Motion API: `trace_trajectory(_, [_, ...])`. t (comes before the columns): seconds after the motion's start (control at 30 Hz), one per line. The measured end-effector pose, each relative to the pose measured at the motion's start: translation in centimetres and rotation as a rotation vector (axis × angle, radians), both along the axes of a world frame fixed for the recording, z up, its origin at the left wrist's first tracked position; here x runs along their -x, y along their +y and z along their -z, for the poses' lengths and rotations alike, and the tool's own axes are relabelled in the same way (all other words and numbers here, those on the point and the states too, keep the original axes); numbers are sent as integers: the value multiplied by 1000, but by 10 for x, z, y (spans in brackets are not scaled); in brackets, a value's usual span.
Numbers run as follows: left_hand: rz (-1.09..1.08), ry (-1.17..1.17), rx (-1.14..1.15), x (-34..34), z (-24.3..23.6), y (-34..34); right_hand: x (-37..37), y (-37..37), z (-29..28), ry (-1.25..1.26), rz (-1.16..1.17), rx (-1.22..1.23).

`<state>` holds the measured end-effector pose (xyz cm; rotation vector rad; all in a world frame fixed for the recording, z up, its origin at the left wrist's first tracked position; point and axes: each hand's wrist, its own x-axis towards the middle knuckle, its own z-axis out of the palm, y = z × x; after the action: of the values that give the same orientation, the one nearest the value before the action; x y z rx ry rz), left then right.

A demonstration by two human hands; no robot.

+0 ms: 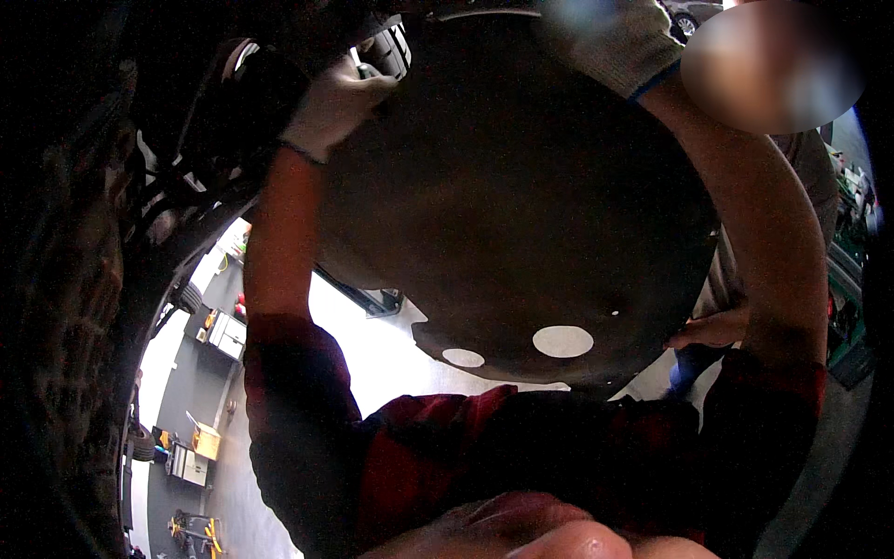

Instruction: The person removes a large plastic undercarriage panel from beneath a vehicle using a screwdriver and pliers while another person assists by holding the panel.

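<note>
A large dark panel (521, 205) with two oval holes near its lower edge hangs under the vehicle, in front of me. My left hand (340, 104), in a pale knit glove, is raised at the panel's upper left edge. Its fingers are curled by a small light-coloured piece that I cannot make out. My right hand (626, 47), gloved too, reaches to the panel's upper right edge; its fingertips are blurred. At the panel's lower right edge is another person's bare hand (712, 330).
Dark vehicle underbody parts (172, 177) fill the left and upper left. The other person stands close on the right, beside a green cart (847, 326). Far below on the left are a white cabinet (191, 464) and a yellow-and-black stand (197, 533) by the wall.
</note>
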<state>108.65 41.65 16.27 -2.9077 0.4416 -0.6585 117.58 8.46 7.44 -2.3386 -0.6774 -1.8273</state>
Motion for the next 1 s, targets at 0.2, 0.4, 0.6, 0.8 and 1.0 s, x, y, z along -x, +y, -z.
trace_trajectory(0.2, [297, 262, 502, 2, -7, 48, -1, -1, 5, -132, 91, 72])
trace_trajectory(0.4, [228, 106, 385, -3, 2, 45, 0, -3, 4, -177, 130, 77])
trace_trajectory(0.6, [267, -207, 131, -19, 15, 21, -4, -6, 7, -214, 149, 107])
trace_trajectory(0.8, [397, 184, 423, -3, 5, 29, 1, -3, 4, -185, 110, 183])
trace_trajectory(1.0, [325, 199, 596, 5, 6, 14, 18, -4, -6, -34, 237, 42])
